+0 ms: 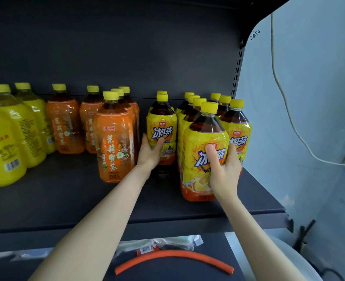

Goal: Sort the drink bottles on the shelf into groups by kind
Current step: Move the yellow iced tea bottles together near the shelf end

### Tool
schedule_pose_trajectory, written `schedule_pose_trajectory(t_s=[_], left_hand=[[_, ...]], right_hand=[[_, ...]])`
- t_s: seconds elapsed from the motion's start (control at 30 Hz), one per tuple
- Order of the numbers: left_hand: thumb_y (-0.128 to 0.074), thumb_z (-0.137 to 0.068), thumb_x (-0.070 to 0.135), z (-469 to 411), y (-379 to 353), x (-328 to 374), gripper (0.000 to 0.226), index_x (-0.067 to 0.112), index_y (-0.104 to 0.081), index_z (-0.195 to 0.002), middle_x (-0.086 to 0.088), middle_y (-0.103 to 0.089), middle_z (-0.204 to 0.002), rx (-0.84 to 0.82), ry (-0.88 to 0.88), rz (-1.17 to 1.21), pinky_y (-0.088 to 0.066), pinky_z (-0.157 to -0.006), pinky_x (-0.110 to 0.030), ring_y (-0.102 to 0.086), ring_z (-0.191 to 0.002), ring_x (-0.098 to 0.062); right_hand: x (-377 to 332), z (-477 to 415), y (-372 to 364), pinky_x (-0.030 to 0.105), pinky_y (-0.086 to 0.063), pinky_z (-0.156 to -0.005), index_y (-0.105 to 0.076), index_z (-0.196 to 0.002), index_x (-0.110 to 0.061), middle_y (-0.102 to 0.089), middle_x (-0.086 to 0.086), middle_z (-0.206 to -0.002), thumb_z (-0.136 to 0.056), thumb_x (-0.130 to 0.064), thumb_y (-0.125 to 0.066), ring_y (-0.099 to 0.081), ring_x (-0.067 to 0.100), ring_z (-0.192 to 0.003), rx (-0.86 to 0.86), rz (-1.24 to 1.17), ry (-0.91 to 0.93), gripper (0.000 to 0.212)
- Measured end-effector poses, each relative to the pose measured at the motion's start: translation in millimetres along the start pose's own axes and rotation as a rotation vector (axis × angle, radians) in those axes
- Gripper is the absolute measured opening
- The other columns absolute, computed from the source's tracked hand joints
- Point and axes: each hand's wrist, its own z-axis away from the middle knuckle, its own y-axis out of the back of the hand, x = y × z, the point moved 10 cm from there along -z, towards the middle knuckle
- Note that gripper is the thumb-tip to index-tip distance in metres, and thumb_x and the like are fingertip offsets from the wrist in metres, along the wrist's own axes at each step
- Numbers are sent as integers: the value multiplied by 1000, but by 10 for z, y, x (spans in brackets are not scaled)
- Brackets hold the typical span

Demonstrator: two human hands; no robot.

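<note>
While upright, bottle point(196, 136) in right hand point(224, 171).

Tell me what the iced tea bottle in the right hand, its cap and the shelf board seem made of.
The front iced tea bottle, gripped by the right hand: clear glossy plastic, dark tea showing through the shoulder; shiny printed film sleeve. Its cap: opaque yellow plastic, ribbed rim. The shelf board: probably painted metal, matte dark grey, thin folded front edge; not certain.
</note>
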Motion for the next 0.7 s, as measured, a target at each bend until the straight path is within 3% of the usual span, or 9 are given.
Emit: schedule_pose_trajectory(t_s=[0.13,0.27,0.33,0.4,0.53,0.7], left_hand=[[-47,-95,41,433,74,312,60,15,-29,-146,4,-46,-135,-15,-66,-41,-35,-99,-25,-45,-122,-12],[-37,-99,39,889,220,534,33,24,-49,-126,21,-50,-112,26,-167,35,-32,-87,-9,-46,-109,2],[-33,-100,36,1019,194,568,24,31,-48,-118,25,-52,-106,-11,-187,112,-36,-82,-7,-49,-100,14],[-28,-102,32,1113,132,590,26,28,-47,-119,22,-55,-106,-56,-216,167,-42,-78,-5,-53,-93,20],[-31,-97,40,1161,122,564,46,16,-38,-136,9,-60,-114,-68,-227,252,-50,-77,-13,-61,-98,6],[-53,-78,63,1024,259,468,66,23,-44,-129,2,-59,-120,59,-205,260,-53,-82,-21,-61,-106,-7]], right_hand=[[-25,16,36,49,-51,-86,-54,-86,-34,-65,3,-97,-71,-69,-56,-62,20,-94,32,32,9,38],[-85,117,-14,42,-50,-89,-50,-104,-26,-62,-5,-100,-75,-67,-50,-60,14,-96,56,-24,-17,51],[-115,192,-107,43,-50,-87,-45,-109,-25,-60,-11,-100,-77,-66,-45,-60,10,-92,51,-49,-30,52],[-149,270,-263,45,-49,-88,-44,-108,-29,-61,-11,-100,-79,-66,-43,-60,10,-93,15,-58,-30,47],[-220,372,-589,48,-47,-90,-44,-109,-25,-61,0,-106,-82,-66,-41,-59,18,-99,-63,-69,-4,49],[-238,389,-760,34,-46,-79,-46,-97,-27,-59,-6,-94,-83,-67,-42,-55,11,-84,-182,-71,-12,42]])
